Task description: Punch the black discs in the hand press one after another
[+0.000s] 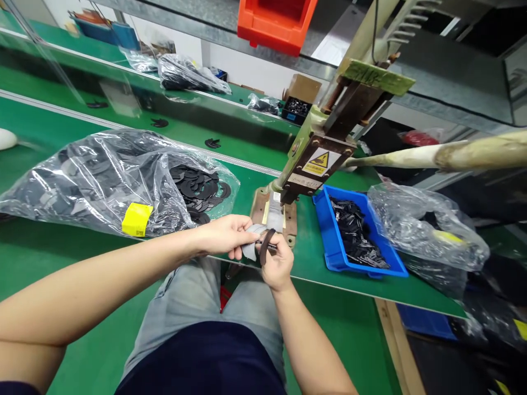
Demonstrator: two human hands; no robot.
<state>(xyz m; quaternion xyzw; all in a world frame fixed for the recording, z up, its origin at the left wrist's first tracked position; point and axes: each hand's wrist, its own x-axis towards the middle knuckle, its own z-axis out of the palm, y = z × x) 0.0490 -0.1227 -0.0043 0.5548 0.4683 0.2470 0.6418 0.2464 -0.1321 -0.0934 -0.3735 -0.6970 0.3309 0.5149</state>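
My left hand (233,235) is closed, pinching a flat light-grey curved piece (249,250) between thumb and fingers. Beside it, my right hand (279,263) is closed around a dark curved strip (265,248), which stands edge-up across the fingers. Both pieces meet between my hands, and I cannot tell whether they are joined. Just beyond my fingers is the base (291,224) of a hand press (312,155). To the left, a clear plastic bag (99,181) lies open toward the press, with many dark curved pieces (201,189) showing at its mouth.
Right of the press, a blue bin (332,241) holds small black parts (358,233), with another plastic bag (428,236) beside it. The press lever (453,155) sticks out to the right. An orange bin (275,24) sits on the shelf above. Loose dark pieces (213,143) lie behind the bag.
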